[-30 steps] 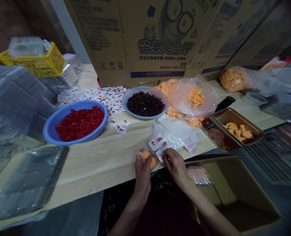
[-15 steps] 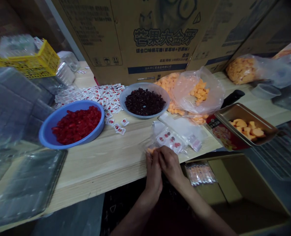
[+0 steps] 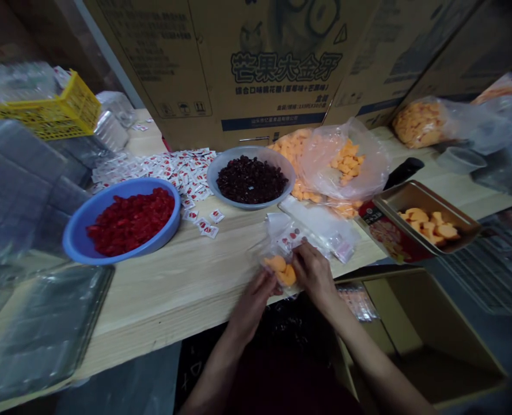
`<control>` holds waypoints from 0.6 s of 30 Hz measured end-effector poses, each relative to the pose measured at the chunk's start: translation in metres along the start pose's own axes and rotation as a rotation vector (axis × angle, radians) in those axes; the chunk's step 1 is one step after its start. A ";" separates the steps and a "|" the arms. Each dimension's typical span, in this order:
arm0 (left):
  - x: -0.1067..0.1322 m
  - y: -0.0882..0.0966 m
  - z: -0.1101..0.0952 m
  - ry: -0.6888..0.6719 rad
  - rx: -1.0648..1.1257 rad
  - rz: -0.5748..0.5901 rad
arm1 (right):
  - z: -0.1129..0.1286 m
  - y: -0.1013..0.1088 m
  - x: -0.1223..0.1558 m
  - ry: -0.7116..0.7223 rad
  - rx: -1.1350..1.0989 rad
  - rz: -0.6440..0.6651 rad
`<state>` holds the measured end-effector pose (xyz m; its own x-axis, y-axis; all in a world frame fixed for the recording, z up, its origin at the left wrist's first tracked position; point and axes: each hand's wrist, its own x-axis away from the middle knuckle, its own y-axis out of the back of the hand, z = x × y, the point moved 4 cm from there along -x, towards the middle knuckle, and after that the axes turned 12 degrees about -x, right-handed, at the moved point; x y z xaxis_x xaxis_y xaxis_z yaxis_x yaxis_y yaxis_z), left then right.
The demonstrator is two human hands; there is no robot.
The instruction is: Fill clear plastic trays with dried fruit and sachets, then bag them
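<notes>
Between my hands is a small clear plastic bag [image 3: 262, 253] with a few orange candy pieces [image 3: 285, 272] inside, near the table's front edge. My left hand [image 3: 256, 297] is closed on the bag's lower left side. The fingers of my right hand [image 3: 316, 271] grip its right side. Just behind them lie flat clear bags [image 3: 331, 233], some printed with small red and dark pictures. Part of the printed bags is covered by my right hand.
A blue basin [image 3: 72, 239] of red candies stands left, beside scattered small sachets [image 3: 152, 170]. Behind are a bowl [image 3: 221, 158] of dark candies and a bag [image 3: 368, 173] of orange pieces. At right are an open tin [image 3: 380, 222] and a cardboard box [image 3: 437, 323] below the edge.
My hands have spread apart from a pinch held close together. The orange pieces in the bag now show clearly between them. The view has shifted slightly.
</notes>
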<state>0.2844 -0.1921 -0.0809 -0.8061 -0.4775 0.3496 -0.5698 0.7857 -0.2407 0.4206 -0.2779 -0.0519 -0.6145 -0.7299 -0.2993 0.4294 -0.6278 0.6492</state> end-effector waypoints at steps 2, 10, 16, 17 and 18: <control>0.004 0.004 -0.005 0.020 -0.031 0.143 | 0.007 0.001 0.002 0.009 -0.064 0.027; 0.001 -0.001 0.000 -0.089 -0.083 0.012 | 0.061 0.001 0.027 0.041 -0.274 0.180; -0.001 0.015 0.009 -0.271 -0.504 -0.415 | 0.060 -0.001 0.037 0.056 -0.391 0.219; 0.000 0.019 0.007 -0.302 -0.538 -0.501 | 0.059 -0.001 0.037 0.046 -0.408 0.222; 0.001 0.023 0.005 -0.329 -0.554 -0.577 | 0.057 -0.001 0.037 0.029 -0.422 0.224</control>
<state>0.2699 -0.1766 -0.0907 -0.4688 -0.8831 -0.0190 -0.8132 0.4231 0.3997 0.3596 -0.2889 -0.0239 -0.4600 -0.8633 -0.2076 0.7843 -0.5047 0.3609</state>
